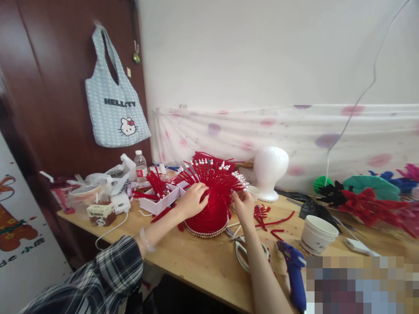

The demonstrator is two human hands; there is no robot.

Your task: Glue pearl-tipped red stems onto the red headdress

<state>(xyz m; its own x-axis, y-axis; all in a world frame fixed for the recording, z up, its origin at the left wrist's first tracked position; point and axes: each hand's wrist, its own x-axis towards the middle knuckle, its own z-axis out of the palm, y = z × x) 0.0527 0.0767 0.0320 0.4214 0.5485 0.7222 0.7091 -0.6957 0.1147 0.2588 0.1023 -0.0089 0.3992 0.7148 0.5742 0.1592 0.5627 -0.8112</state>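
Note:
A red headpiece [211,218] stands on the wooden table, with a rim of pearl beads along its bottom and a fan of red stems tipped with white beads on top. My left hand [195,199] rests against the left side of the fan, fingers bent together among the stems; what they hold, if anything, is hidden. At the right side of the fan, my right hand [242,204] pinches at a red stem near the beaded tips.
A white foam head [270,172] stands behind on the right. Scissors [242,255], a blue glue gun [293,272] and paper bowls [318,235] lie nearer on the right. Left are a white box [159,199] of red stems, a bottle [140,166] and a small carton [101,213].

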